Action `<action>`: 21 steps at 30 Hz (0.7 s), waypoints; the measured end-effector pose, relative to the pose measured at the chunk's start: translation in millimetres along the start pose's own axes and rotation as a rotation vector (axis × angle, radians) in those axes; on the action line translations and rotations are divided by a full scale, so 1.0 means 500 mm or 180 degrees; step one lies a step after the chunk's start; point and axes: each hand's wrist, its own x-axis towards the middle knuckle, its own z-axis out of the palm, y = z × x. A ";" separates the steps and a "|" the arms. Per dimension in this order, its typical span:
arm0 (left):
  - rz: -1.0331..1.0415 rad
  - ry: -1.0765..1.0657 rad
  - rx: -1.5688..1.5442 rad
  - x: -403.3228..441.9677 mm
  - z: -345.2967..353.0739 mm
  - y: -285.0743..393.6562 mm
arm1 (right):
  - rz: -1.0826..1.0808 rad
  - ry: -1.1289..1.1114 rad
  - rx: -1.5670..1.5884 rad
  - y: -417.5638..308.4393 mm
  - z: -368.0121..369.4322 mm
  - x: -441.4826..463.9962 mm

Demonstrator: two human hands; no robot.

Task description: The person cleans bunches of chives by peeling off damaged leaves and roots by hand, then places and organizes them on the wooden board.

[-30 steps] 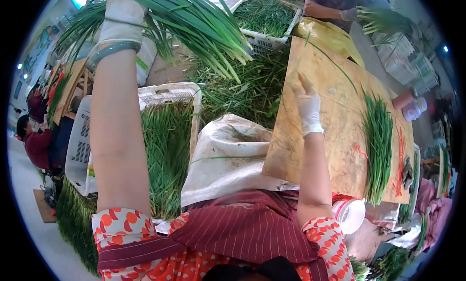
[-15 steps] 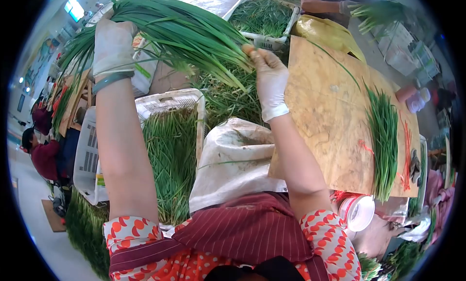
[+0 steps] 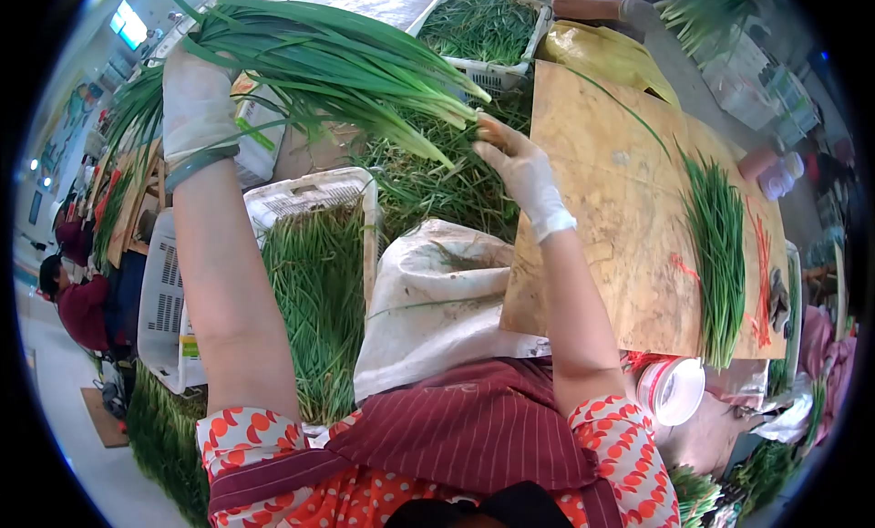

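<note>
At the upper left, my left hand (image 3: 199,95), in a whitish glove, is closed round a bunch of long green stalks (image 3: 337,58) held in the air. Their pale ends point to the right. My right hand (image 3: 519,163), gloved with bare fingertips, has its thumb and fingers closed together at those pale ends; what they pinch is too small to make out. Below the bunch, loose green leaves (image 3: 442,181) lie in a heap. A laid-out bundle of green stalks (image 3: 718,254) rests on the wooden board (image 3: 611,218) to the right.
A white crate (image 3: 369,195) of greens stands below my left forearm, another crate (image 3: 538,49) at the top. White sacking (image 3: 428,300) lies before me. Red ties (image 3: 759,273) and a white tub (image 3: 672,391) are at the right. Co-workers are at the left (image 3: 82,305) and top right (image 3: 583,6).
My right hand has gone from over the board to the bunch's pale ends, its fingers closing there. Since the middle frame it has shifted slightly down and right. My left hand still holds the bunch.
</note>
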 end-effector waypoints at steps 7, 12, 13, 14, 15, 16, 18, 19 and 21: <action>0.0000 -0.0076 -0.1297 -0.034 -0.020 0.008 | 0.1866 0.0229 0.5022 -0.016 0.068 0.019; -0.0280 0.0042 -0.1859 -0.071 0.015 0.001 | 0.2111 0.0212 0.4822 -0.056 0.082 0.016; -0.0277 0.0038 -0.1865 -0.075 0.024 -0.004 | 0.2109 0.0220 0.4820 -0.056 0.078 0.015; -0.0311 0.0085 -0.1817 -0.077 0.031 -0.014 | 0.2010 0.0241 0.4601 -0.059 0.074 0.015; -0.0345 0.0135 -0.1767 -0.079 0.037 -0.025 | 0.1908 0.0259 0.4383 -0.064 0.070 0.014; -0.0340 0.0136 -0.1769 -0.080 0.042 -0.032 | 0.1904 0.0261 0.4385 -0.071 0.066 0.012; -0.0465 0.0217 -0.1770 -0.083 0.054 -0.045 | 0.1604 0.0122 0.4021 -0.086 0.058 0.003; -0.0456 0.0202 -0.1776 -0.085 0.066 -0.057 | 0.1609 0.0141 0.4023 -0.083 0.060 0.001; -0.0493 0.0470 -0.1662 -0.092 0.060 -0.048 | 0.1234 -0.0018 0.4129 -0.081 0.064 -0.002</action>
